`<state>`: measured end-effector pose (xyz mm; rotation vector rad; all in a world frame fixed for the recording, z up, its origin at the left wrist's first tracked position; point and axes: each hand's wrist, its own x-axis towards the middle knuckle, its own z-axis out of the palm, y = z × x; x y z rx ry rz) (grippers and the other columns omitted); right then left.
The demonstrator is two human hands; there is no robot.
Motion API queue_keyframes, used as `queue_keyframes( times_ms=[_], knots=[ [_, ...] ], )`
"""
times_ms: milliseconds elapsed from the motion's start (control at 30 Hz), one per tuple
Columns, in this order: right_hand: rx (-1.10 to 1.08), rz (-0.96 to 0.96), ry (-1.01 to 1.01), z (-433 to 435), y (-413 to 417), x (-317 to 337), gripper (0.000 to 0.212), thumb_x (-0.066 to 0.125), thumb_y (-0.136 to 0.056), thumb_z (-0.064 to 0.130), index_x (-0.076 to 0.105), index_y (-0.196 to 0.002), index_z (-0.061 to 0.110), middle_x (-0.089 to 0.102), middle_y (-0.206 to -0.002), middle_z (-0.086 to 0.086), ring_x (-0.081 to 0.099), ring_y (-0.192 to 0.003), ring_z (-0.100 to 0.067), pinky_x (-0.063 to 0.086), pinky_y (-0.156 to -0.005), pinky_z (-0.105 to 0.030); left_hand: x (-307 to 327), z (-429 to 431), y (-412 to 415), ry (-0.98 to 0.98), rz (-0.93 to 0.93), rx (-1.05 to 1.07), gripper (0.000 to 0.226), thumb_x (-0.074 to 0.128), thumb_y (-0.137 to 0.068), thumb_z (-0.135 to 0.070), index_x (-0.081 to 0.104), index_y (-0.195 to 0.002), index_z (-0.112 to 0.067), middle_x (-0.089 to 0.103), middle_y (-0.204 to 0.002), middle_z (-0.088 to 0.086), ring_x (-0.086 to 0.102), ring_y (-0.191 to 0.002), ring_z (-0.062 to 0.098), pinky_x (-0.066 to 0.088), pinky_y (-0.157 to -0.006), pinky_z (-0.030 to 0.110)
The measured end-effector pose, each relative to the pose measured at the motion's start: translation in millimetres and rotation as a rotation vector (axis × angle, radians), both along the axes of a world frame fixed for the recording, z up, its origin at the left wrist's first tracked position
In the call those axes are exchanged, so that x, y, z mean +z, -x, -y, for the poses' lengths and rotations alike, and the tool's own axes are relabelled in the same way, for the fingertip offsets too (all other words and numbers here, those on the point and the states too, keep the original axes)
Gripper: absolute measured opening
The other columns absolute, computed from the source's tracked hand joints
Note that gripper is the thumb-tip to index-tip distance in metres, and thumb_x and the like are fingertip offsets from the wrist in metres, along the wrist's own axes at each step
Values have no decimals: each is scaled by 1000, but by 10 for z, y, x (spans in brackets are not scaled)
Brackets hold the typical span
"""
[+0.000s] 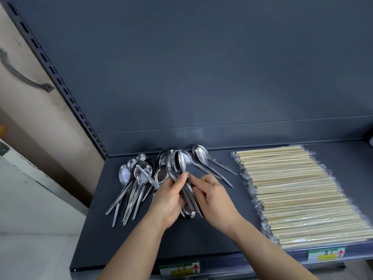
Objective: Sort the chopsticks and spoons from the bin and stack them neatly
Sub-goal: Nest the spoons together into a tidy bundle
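At frame centre the left hand [171, 196] grips a nested spoon stack [178, 163], the right hand [214, 201] seemingly pinching its handles, loose spoons [134, 178] left, wrapped chopsticks [298, 197] right on the shelf [201, 237]

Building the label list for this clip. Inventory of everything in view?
shelf: one, dark grey, lower frame
back panel: one, dark grey, behind shelf
upright: one, dark grey, slotted, left of panel
handle: one, grey, on beige surface far left
labels: two, green and yellow with red arrows, shelf front edge
chopsticks: many, pale wood, clear-wrapped, shelf right
loose spoons: count unclear, steel, heap on shelf left
spoon pair: two, steel, between stack and chopsticks
stack: nested spoons, count unclear, steel, held mid-shelf
left hand: grips stack from left
right hand: pinches stack from right
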<state>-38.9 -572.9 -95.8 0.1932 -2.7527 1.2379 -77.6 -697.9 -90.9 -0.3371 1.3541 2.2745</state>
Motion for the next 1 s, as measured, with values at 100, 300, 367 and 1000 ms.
queue_keyframes(
  times_ms=[100, 300, 367, 1000],
  knots=[
    [142, 48, -40, -62, 24, 25, 43, 40, -98, 10, 50, -139, 21, 42, -99, 5, 48, -87, -4, 32, -84, 0, -6, -17, 45, -1, -22, 32, 18, 49, -99, -15, 57, -108, -1, 72, -106, 16, 71, -89, 22, 58, -68, 29],
    [-269, 119, -318, -450, 415, -94, 34, 45, -91, 12, 59, -122, 12, 58, -114, -9, 54, -108, -27, 43, -94, -34, -35, -34, 193, 76, -36, 168, 15, 47, -100, -12, 54, -97, 0, 55, -77, 9, 58, -65, 18, 60, -62, 38],
    [-275, 293, -545, -523, 562, -140, 34, 43, -93, 11, 51, -126, 10, 55, -122, -12, 50, -112, -31, 41, -95, -36, -36, -21, 240, 82, -33, 150, 14, 47, -100, -9, 56, -100, 1, 50, -73, 6, 49, -62, 14, 59, -60, 31],
    [-213, 232, -860, -703, 893, -240, 28, 39, -97, 13, 48, -123, 14, 51, -126, -9, 45, -120, -30, 35, -101, -34, -37, 45, 219, 42, 0, 75, 28, 38, -103, -23, 53, -113, -1, 74, -89, 17, 73, -77, 28, 61, -69, 39]
  ],
)
